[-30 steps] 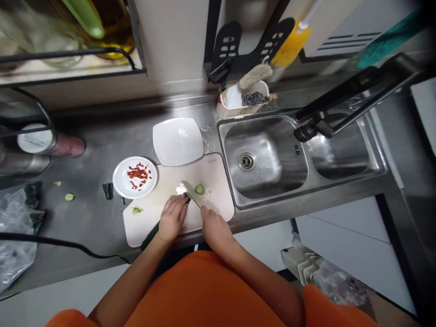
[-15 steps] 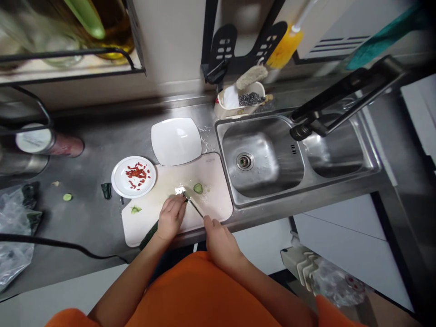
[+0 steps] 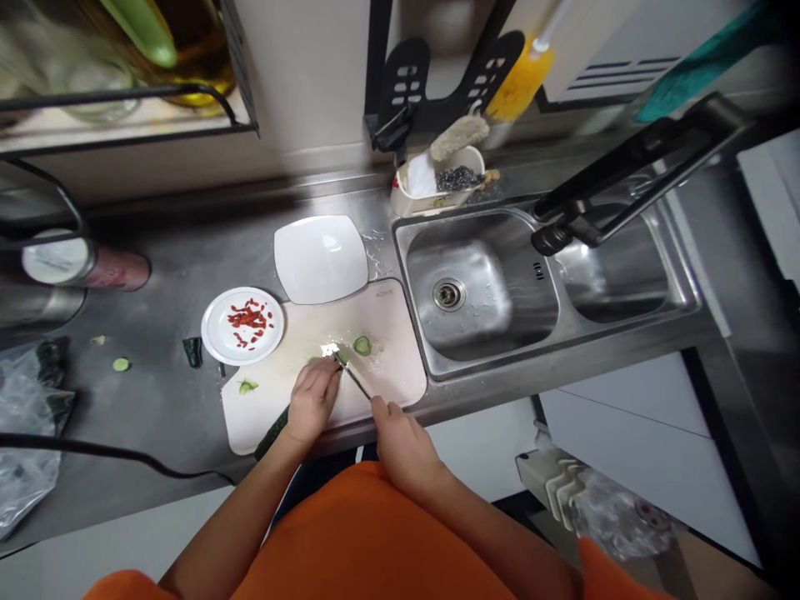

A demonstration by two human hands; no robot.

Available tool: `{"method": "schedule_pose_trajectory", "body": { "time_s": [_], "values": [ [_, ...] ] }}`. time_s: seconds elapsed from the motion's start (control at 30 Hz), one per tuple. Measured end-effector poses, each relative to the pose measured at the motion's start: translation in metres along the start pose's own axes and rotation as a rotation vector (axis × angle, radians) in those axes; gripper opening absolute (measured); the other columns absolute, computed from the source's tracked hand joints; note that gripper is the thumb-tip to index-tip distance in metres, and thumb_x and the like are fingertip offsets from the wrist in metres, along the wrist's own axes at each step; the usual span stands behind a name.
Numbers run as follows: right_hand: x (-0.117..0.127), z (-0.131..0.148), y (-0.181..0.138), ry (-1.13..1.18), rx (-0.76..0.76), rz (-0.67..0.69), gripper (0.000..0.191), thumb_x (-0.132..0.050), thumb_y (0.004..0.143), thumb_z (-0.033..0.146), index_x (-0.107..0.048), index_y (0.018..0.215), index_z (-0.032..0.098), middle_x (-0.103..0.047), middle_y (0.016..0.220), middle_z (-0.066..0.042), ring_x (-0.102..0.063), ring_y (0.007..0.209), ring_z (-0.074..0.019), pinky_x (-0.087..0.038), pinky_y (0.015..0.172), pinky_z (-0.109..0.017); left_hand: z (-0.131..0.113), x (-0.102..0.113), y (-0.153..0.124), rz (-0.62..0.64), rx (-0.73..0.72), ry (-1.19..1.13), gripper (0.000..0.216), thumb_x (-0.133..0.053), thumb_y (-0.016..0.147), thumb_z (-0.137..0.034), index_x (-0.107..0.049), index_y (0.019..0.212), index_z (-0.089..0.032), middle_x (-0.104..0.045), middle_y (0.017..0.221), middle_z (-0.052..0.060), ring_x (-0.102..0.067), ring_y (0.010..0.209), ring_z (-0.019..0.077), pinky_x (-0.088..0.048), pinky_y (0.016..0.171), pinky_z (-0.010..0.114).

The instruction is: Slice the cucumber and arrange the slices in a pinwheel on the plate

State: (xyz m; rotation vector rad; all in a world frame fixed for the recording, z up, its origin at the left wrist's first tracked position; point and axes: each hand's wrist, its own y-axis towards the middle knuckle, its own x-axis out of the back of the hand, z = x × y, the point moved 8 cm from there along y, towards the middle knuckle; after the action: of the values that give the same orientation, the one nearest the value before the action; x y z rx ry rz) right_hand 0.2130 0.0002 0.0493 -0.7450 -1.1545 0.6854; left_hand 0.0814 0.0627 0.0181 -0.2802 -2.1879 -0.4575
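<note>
A pale cutting board (image 3: 393, 367) lies at the front edge of the steel counter. My left hand (image 3: 311, 402) presses a dark green cucumber (image 3: 272, 432) down on it, fingers curled over the cucumber. My right hand (image 3: 397, 437) grips the handle of a knife (image 3: 351, 375), whose blade stands on the cucumber's end just beside my left fingertips. A cut cucumber slice (image 3: 362, 345) lies right of the blade. Another green piece (image 3: 248, 386) rests at the board's left edge.
A round white plate (image 3: 220, 342) with red chilli bits and a square white plate (image 3: 321, 258) sit behind the board. A double sink (image 3: 484, 287) with a black tap (image 3: 625, 179) is to the right. A cucumber slice (image 3: 121, 364), a black cable (image 3: 100, 450) and a plastic bag (image 3: 22, 433) lie on the left.
The knife blade has turned from lying flat and broad to standing on edge at the cucumber's end. My right hand has drawn slightly back toward me. My left hand has stayed on the cucumber.
</note>
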Motion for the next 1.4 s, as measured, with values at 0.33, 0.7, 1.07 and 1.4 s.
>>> {"method": "schedule_pose_trajectory", "body": {
  "time_s": [0.33, 0.7, 1.07, 1.4],
  "values": [
    [0.0, 0.001, 0.005, -0.004, 0.017, -0.034, 0.036, -0.033, 0.083, 0.001, -0.049, 0.112, 0.016, -0.063, 0.092, -0.01, -0.063, 0.089, -0.0212, -0.044, 0.069, -0.025, 0.003, -0.002, -0.001, 0.023, 0.017, -0.007, 0.02, -0.05, 0.089, -0.019, -0.062, 0.104, -0.017, -0.068, 0.101, 0.008, -0.061, 0.097, 0.0199, -0.047, 0.09, 0.036],
    [0.005, 0.008, 0.021, 0.0, 0.028, -0.046, 0.034, -0.03, 0.087, 0.004, -0.05, 0.113, 0.015, -0.063, 0.094, -0.011, -0.064, 0.09, -0.0201, -0.046, 0.07, -0.024, 0.001, -0.002, 0.002, 0.031, 0.019, -0.008, 0.022, -0.049, 0.089, -0.018, -0.062, 0.106, -0.017, -0.069, 0.103, 0.008, -0.062, 0.099, 0.0197, -0.048, 0.092, 0.037],
    [0.005, 0.021, 0.053, -0.006, 0.054, -0.157, 0.035, -0.025, 0.09, 0.005, -0.05, 0.112, 0.015, -0.064, 0.093, -0.011, -0.065, 0.084, -0.0203, -0.047, 0.067, -0.026, 0.001, -0.001, 0.001, 0.015, 0.001, -0.023, 0.022, -0.05, 0.088, -0.017, -0.063, 0.106, -0.018, -0.069, 0.104, 0.007, -0.063, 0.101, 0.02, -0.048, 0.094, 0.038],
    [0.006, 0.0, 0.051, 0.068, 0.035, -0.141, 0.035, -0.031, 0.087, 0.006, -0.048, 0.116, 0.016, -0.064, 0.095, -0.01, -0.063, 0.086, -0.0191, -0.044, 0.071, -0.025, 0.002, -0.002, 0.0, 0.029, 0.011, -0.032, 0.026, -0.049, 0.089, -0.019, -0.061, 0.112, -0.019, -0.068, 0.107, 0.009, -0.061, 0.103, 0.0213, -0.048, 0.094, 0.04]
  ]
}}
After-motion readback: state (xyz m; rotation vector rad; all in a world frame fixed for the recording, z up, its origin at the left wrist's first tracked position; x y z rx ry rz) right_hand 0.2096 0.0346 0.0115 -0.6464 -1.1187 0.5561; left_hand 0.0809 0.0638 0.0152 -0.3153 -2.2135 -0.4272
